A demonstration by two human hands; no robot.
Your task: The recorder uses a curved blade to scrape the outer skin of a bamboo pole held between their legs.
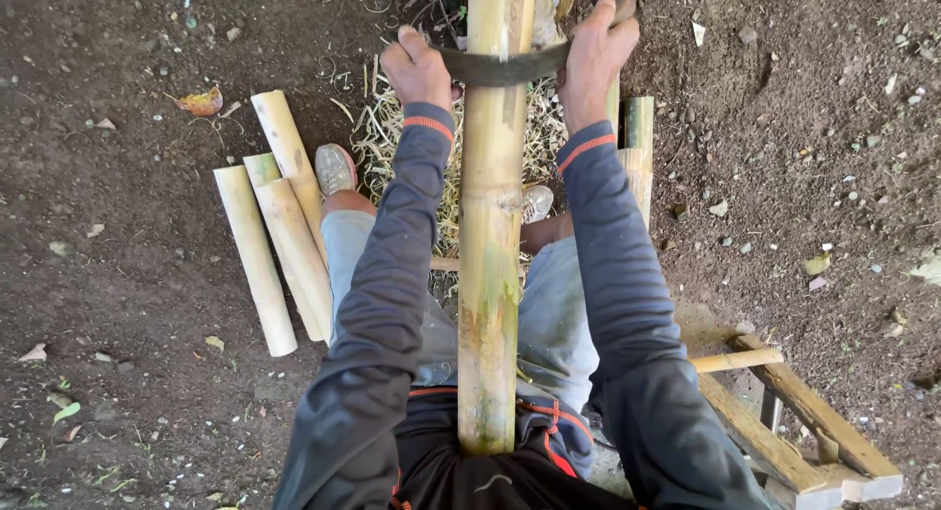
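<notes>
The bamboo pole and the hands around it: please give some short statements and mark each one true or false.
1. Both hands, the left hand and the right hand, grip a curved dark blade laid across the bamboo pole. True.
2. The pole lies flat on the soil. False: it runs up between the person's knees, its near end at the body.
3. Cut bamboo pieces lie on the ground on the left. True.
4. The sleeves are white. False: they are dark grey with orange trim.
5. A wooden frame is at lower right. True.

Soft even daylight, faint shadows, sharp focus, no glare
</notes>
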